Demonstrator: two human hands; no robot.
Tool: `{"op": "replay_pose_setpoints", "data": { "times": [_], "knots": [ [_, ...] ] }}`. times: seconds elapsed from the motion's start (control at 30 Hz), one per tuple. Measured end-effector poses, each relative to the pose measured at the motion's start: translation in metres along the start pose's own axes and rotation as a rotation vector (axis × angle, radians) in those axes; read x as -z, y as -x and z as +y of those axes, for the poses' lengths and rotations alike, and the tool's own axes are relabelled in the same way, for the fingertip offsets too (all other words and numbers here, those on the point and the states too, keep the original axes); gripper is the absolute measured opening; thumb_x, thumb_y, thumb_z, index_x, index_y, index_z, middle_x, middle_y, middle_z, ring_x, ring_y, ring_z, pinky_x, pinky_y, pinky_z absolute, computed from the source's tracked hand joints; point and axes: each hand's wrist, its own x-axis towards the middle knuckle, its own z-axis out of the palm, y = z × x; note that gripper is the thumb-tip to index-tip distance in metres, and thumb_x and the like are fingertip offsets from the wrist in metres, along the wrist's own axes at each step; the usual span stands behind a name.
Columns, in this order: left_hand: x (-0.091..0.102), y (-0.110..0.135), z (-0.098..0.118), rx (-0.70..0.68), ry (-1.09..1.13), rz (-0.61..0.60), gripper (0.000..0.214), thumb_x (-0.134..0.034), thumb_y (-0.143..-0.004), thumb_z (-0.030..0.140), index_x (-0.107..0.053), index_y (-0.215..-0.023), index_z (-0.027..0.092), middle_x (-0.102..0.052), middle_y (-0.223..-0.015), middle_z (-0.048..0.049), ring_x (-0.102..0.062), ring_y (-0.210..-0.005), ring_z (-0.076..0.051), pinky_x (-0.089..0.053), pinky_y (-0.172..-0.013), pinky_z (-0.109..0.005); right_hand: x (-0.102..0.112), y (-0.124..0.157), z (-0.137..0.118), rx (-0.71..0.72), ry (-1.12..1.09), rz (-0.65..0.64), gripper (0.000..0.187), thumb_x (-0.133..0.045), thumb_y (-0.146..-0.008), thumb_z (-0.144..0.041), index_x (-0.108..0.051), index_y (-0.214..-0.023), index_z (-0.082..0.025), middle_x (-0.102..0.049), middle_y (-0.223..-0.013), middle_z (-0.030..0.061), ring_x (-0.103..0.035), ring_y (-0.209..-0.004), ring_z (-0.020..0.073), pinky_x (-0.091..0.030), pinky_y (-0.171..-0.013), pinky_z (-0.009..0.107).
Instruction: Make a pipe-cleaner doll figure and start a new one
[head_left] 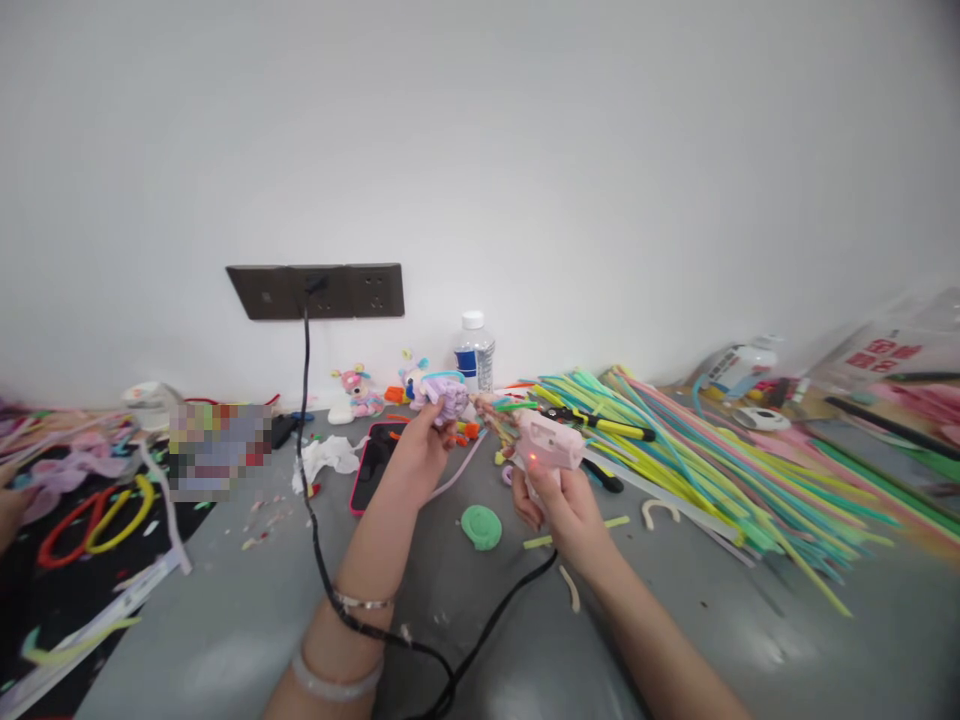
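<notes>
My left hand (429,446) is closed around a fuzzy lilac piece (445,398), which looks made of bent pipe cleaners. In my right hand (553,496) is a pale pink glue gun (550,444), with a small red light glowing near my thumb. The gun points left toward the lilac piece, a little apart from it. From below the gun a black cord (517,600) runs across the table and up to the wall socket. On the table between my forearms lies a green coiled disc (481,527). A phone with a pink edge (372,468) lies beside my left wrist.
Many coloured pipe cleaners (675,450) spread over the right side, with yellow-black pliers (615,427) among them. Behind my hands stand a water bottle (474,352) and small fuzzy figures (360,390). At far left, another person's hand (10,505) is near red-and-yellow loops (97,525).
</notes>
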Motion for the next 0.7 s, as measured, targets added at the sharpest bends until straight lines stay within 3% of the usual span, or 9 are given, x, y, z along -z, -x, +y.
{"op": "replay_pose_setpoints", "data": {
  "times": [0.27,0.7],
  "knots": [
    [-0.003,0.001,0.002,0.005,-0.014,-0.008,0.019,-0.079,-0.071,0.026,-0.063,-0.074,0.017,-0.061,-0.062,0.0047,-0.051,-0.05,-0.006,-0.039,-0.052,-0.021,-0.001,-0.002,-0.008,-0.021,0.007,0.001,0.058,-0.039,-0.089,-0.072,-0.039,-0.06,-0.023,-0.037,-0.043,-0.0052,-0.036,-0.039,0.0096,-0.028,-0.043,0.026],
    [-0.002,0.001,0.002,0.004,-0.004,-0.015,0.02,-0.079,-0.071,0.028,-0.062,-0.073,0.017,-0.059,-0.063,0.0044,-0.052,-0.055,-0.007,-0.039,-0.055,-0.021,-0.001,0.0,-0.011,-0.083,-0.053,0.002,0.053,-0.044,-0.087,-0.073,-0.047,-0.076,-0.021,-0.038,-0.043,-0.0073,-0.034,-0.037,0.0092,-0.03,-0.04,0.024]
  ]
}}
